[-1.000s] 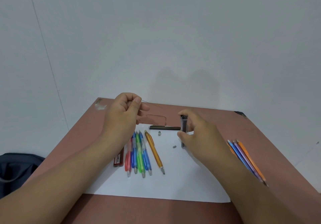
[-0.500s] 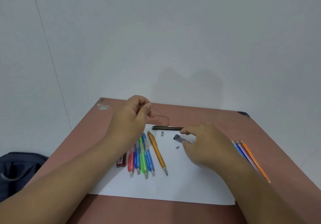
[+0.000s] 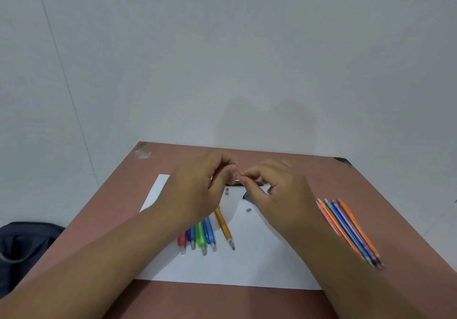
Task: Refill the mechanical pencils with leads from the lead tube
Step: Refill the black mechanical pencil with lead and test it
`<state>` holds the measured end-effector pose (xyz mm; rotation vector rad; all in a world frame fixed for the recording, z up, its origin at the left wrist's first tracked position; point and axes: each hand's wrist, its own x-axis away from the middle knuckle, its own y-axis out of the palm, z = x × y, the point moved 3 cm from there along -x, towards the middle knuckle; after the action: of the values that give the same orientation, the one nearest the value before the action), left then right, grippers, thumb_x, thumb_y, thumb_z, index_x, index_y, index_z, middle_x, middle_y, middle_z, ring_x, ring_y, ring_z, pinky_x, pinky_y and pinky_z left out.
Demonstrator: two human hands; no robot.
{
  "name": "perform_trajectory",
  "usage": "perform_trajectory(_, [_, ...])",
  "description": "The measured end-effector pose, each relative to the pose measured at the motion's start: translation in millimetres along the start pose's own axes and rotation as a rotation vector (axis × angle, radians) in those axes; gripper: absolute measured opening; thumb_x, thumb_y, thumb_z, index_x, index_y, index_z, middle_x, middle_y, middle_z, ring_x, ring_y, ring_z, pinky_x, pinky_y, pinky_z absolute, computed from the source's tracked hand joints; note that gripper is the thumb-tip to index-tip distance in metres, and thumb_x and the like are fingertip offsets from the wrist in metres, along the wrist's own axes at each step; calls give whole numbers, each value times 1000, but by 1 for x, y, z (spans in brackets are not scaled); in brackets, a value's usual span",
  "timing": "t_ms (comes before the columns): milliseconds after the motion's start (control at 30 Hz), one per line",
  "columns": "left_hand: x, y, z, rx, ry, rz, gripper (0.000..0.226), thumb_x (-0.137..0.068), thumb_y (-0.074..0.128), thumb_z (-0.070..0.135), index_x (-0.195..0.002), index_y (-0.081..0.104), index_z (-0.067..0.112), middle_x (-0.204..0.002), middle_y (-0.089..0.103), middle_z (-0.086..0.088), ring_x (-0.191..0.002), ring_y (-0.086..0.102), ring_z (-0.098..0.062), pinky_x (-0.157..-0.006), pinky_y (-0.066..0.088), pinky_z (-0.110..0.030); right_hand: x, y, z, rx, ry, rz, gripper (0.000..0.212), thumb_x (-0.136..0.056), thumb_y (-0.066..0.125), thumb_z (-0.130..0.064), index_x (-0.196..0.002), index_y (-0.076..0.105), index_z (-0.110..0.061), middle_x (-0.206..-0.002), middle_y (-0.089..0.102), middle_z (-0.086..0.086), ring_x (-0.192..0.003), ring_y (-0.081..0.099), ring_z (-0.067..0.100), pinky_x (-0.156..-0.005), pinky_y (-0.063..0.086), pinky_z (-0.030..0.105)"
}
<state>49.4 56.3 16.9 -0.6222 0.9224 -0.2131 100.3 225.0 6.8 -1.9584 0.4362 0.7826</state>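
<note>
Hands raised, fingertips meeting; left hand (image 3: 197, 190) | right hand (image 3: 277, 190) pinching thin lead (image 3: 239, 173)

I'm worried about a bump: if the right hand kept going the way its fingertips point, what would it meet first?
The right hand points left, its fingertips pinching a thin lead. Straight on, it would first meet the left hand, whose fingertips sit almost against it; depth is unclear.

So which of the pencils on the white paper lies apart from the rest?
The yellow-orange pencil. It lies alone, slanted, just right of the red, blue and green pencils that sit packed side by side. The other bunch is off the paper, on the table.
</note>
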Motion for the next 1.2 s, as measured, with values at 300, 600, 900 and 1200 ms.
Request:
perform_trajectory(300, [-25,-31,-14,18,-275,-151,15,-101,53,35,-107,63,45,-95,64,26,-92,58,10,-67,42,-4,-1,-12,3,-6,84,34,11,-88,71,-17,-83,70,-27,-81,64,-17,-81,59,8,-69,47,24])
perform_trajectory(600, [-36,-6,-41,-425,-410,-564,27,-93,58,56,-112,70,40,-109,68,17,-84,62,-3,-59,39,-17,-3,-15,6,-16,162,39,15,-87,69,-15,-79,70,-27,-75,62,-14,-73,58,5,-61,39,15])
perform_trajectory(900, [-40,21,-51,-387,-473,-578,16,-94,61,48,-102,72,38,-92,69,13,-75,65,-4,-63,50,-21,-4,-18,6,-10,145,61,18,-88,69,-18,-76,65,-31,-73,60,-15,-68,58,6,-57,40,11])
perform_trajectory(1200, [-46,-16,-48,-72,-531,-26,8,-92,67,36,-91,70,28,-86,69,13,-81,63,-4,-65,49,-20,-4,-24,3,-89,222,113,13,-89,70,-16,-82,72,-26,-69,62,-18,-76,60,6,-60,43,8])
